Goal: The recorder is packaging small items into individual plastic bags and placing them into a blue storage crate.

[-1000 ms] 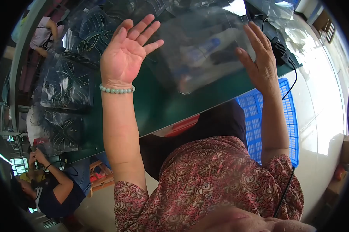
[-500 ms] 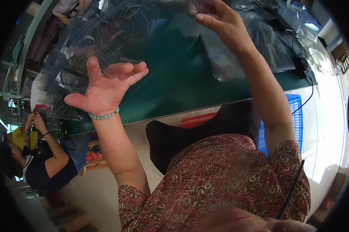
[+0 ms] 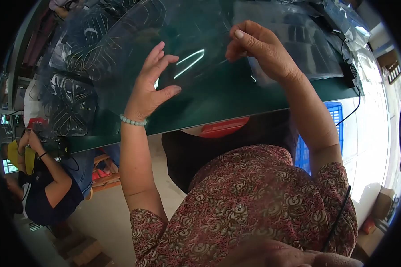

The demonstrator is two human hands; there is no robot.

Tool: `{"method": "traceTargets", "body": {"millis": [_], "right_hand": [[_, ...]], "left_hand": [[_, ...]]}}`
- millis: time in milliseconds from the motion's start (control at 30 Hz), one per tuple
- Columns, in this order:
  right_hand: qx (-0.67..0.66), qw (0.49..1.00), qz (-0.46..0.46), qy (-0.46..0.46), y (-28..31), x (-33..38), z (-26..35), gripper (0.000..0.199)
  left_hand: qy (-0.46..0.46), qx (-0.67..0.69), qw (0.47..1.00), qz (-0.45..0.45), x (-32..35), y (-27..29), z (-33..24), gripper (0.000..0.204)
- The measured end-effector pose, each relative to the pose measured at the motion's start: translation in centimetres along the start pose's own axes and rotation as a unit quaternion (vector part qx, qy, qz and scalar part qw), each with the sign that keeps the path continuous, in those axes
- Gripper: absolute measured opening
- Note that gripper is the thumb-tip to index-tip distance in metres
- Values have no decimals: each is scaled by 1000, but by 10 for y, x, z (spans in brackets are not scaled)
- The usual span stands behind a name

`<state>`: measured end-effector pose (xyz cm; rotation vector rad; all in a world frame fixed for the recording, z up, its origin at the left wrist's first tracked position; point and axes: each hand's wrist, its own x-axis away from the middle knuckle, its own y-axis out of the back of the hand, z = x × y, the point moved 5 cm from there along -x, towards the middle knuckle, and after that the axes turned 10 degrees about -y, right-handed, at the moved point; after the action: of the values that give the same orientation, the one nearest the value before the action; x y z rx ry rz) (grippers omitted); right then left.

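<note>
Above the green tabletop [image 3: 236, 95], both hands are raised with the forearms reaching up from the lower edge. The left hand [image 3: 150, 86] stands with its palm turned toward the right, fingers spread and slightly curled, thumb out, touching the face of a clear plastic bag [image 3: 196, 49] without closing on it; a pale bead bracelet [image 3: 133, 120] circles the wrist. The right hand [image 3: 259, 48] is curled over, its fingers and thumb pinched on the bag's edge, higher over the tabletop than the left. The bag hangs between the hands, just over the tabletop's middle.

Half a second ago the left hand was low beside the tabletop's left part, palm up and away from the bag; it has since come up and inward to meet it. The right hand has kept its pinch and dropped a little toward the tabletop's near edge.
</note>
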<state>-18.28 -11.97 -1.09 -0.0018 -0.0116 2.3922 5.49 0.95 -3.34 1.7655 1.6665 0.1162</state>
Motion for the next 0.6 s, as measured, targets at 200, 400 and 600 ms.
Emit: {"method": "traceTargets", "body": {"millis": [200, 400, 600], "right_hand": [[90, 993, -28, -78, -3, 2, -31, 35], [271, 958, -79, -57, -24, 6, -39, 28], [344, 933, -79, -67, -28, 0, -41, 26]], "left_hand": [[-144, -431, 888, 62, -3, -12, -2, 21], [-194, -448, 872, 42, 10, 16, 11, 17], [-231, -465, 855, 3, 76, 37, -27, 13]]}}
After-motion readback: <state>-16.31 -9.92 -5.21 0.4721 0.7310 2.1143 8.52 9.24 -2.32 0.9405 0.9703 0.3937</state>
